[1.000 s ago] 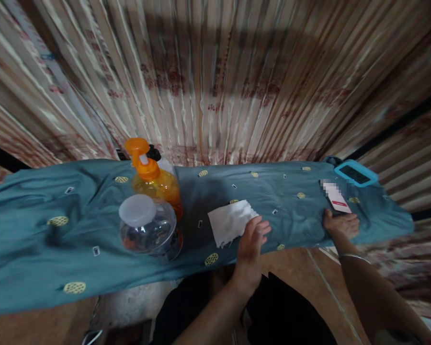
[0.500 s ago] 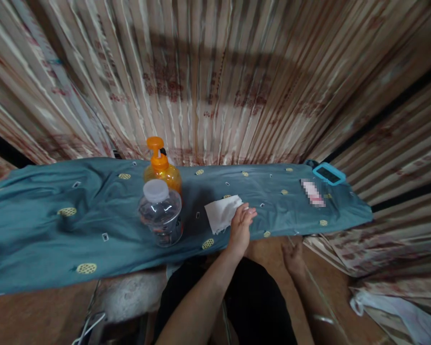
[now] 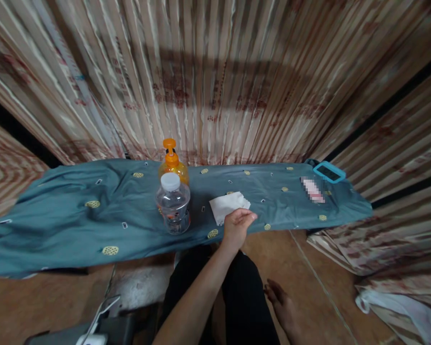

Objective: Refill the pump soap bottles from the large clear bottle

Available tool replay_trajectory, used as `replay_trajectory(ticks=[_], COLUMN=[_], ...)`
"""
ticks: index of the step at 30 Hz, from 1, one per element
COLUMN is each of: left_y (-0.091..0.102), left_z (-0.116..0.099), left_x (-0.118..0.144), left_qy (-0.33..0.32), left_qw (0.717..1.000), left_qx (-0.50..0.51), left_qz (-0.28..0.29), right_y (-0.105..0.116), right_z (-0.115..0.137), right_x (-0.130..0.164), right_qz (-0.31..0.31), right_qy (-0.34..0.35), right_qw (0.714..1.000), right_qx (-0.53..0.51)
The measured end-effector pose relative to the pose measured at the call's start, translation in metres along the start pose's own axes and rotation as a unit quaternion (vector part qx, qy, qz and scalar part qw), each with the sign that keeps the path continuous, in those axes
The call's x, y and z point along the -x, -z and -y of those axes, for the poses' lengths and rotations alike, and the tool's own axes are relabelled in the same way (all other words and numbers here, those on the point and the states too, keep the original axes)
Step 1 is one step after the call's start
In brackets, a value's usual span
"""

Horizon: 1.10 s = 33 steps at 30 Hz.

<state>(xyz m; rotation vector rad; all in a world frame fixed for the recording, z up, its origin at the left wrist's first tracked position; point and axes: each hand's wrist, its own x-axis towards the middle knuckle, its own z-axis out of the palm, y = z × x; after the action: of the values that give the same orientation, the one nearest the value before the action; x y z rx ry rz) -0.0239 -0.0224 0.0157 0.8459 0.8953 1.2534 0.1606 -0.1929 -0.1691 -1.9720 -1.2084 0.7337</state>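
At the near left, a white cord [image 3: 99, 314] trails over a dark box [image 3: 117, 330] on the brown floor [image 3: 316, 297]. The person's legs, in black trousers [image 3: 249, 297], reach under the bench [image 3: 68, 225]. The right hand [image 3: 280, 304] hangs beside the right knee, below the bench's level; it is slightly blurred, its fingers loosely extended and a little apart, with nothing seen in it.

Farther up, the left hand [image 3: 236, 226] is at the bench's near edge, palm side turned down, fingers bent and drawn close toward the thumb. It overlaps the near right corner of a white sheet [image 3: 224, 207]; whether it pinches that corner or only hovers over it cannot be told. The sheet lies flat on the teal cloth [image 3: 283, 218] patterned with yellow pineapples, one of its edges ragged.

To the left of the sheet, well apart from the hands, a clear bottle [image 3: 174, 203] stands upright with its white lid [image 3: 170, 182] on. Just behind it stands an orange pump bottle [image 3: 172, 165], partly hidden. Toward the right end lies a slim pixelated item [image 3: 312, 189], with a blue-framed device [image 3: 329, 172] just beyond. Behind everything hangs a striped curtain [image 3: 208, 72] with reddish floral prints.
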Motion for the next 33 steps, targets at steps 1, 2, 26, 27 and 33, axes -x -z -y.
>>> replay_trajectory(ticks=[1, 2, 26, 27, 33], left_y=[0.004, 0.01, 0.143, 0.144, 0.14], left_z=[-0.005, -0.011, -0.05, -0.051, -0.058], left_x=[0.006, 0.012, 0.002, 0.002, 0.005], left_qy=[-0.009, -0.018, -0.2, -0.192, -0.19], left_qw=[1.0, 1.0, 0.855, 0.853, 0.861], left_qx=[-0.005, -0.007, -0.301, -0.307, -0.32], left_qz=[-0.004, -0.013, -0.372, -0.375, -0.347], right_y=[0.001, 0.002, -0.02, -0.018, -0.011], right_z=[0.006, 0.015, 0.163, 0.162, 0.157], right_x=[-0.007, -0.015, -0.051, -0.052, -0.057], right_qz=[0.0, -0.002, 0.143, 0.14, 0.116], right_qy=[0.002, 0.006, 0.184, 0.183, 0.183], right_qw=[1.0, 1.0, 0.972, 0.973, 0.976], right_qx=[-0.014, -0.027, -0.02, -0.017, -0.025])
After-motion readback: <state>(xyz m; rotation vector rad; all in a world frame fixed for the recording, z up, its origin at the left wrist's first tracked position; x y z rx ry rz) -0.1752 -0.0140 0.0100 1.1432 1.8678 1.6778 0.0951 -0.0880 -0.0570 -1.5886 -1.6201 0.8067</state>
